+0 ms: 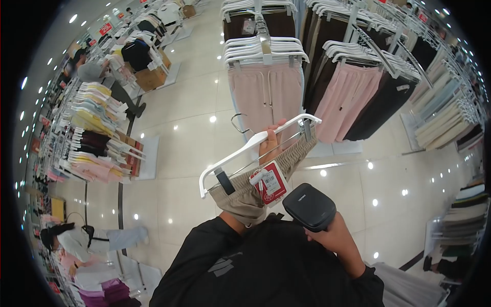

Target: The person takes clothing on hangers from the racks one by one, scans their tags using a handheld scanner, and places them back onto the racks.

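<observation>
My left hand (269,146) is closed around the middle of a white hanger (245,148), its fingers showing above and behind the bar. From the hanger's dark clips hangs a beige garment (238,197) with a gathered waistband. A red and white tag (269,182) with a barcode lies over the waistband. On the right, my right hand (330,234) grips a black handheld scanner (310,206), which is beside the tag and apart from it. The scanner's handle is mostly hidden.
Ahead stands a rack of pink trousers (266,92) on white hangers, with pink and black trousers (348,102) to its right. Clothing racks (97,133) line the left. One person (92,71) is at the upper left, another (76,243) at the lower left.
</observation>
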Motion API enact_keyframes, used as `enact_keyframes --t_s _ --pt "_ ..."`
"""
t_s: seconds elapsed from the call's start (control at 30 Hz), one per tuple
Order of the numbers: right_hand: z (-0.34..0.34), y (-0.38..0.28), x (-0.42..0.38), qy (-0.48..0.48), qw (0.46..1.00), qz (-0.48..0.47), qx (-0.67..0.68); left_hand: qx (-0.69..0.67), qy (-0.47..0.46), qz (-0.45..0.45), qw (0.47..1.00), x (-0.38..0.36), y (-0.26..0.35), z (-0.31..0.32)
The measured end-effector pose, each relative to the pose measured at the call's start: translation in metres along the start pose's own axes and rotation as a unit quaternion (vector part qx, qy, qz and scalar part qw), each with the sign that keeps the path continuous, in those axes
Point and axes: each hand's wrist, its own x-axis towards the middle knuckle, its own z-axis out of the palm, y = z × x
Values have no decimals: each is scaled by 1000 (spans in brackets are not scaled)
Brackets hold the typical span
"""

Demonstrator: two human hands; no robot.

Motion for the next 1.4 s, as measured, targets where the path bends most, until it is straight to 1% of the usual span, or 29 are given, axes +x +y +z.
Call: enact_keyframes --t_s 0.13,0.2,0.23,0.3,0.43,0.5,0.57,0.6,0.67,0.7,0.83,0.9,0.97,1.03,1.1,1.13,1.2,1.23,1.27,1.33,1.4 --pt "17 -6 -4 15 1000 11 -16 -10 -19 8 1000 -1 -5 -5" --pt "22 -7 -5 27 999 15 -20 5 -44 -33 998 -2 -2 -7" --pt "23 -6 -7 28 999 18 -21 4 -48 -36 998 -4 -3 -5" --pt "26 -3 -9 33 999 22 -18 13 -18 -11 1000 -9 -4 1" --pt "29 2 -17 70 997 10 14 42 -55 -20 997 -15 -7 10" --pt "28 5 -22 80 996 12 21 -3 -47 -29 998 -18 -13 15" --pt "23 9 -26 91 996 6 21 -1 -56 -33 998 -19 -22 18" --pt "20 10 -28 94 995 5 24 0 -63 -33 997 -19 -26 20" --pt "4 15 -37 78 995 43 41 12 -70 -41 997 -23 -40 30" --pt "3 17 -41 81 995 42 45 20 -76 -45 996 -26 -43 33" --pt "-21 27 -55 90 994 22 66 41 -70 -48 996 -30 -66 51" --pt "-39 32 -66 90 993 19 73 65 -63 -67 994 -33 -81 63" --pt "-57 37 -77 116 990 -29 81 65 -65 -62 994 -40 -97 78" --pt "-83 44 -91 106 990 -18 95 69 -71 -58 993 -47 -116 94" --pt "-110 53 -102 98 989 -9 110 131 -45 -39 990 -49 -138 109" --pt "-122 60 -109 91 987 -13 129 136 -49 -40 989 -52 -148 117" --pt "-143 74 -122 87 984 -21 152 156 -52 -12 986 -56 -169 130" --pt "-153 81 -129 87 981 -32 170 169 -75 28 982 -54 -182 131" --pt "-163 87 -136 87 978 -45 186 172 -81 29 981 -52 -194 131" --pt "-182 96 -151 99 971 -50 210 254 -128 110 953 -50 -206 138" --pt "-198 108 -165 109 965 -54 234 273 -147 125 943 -51 -212 151"
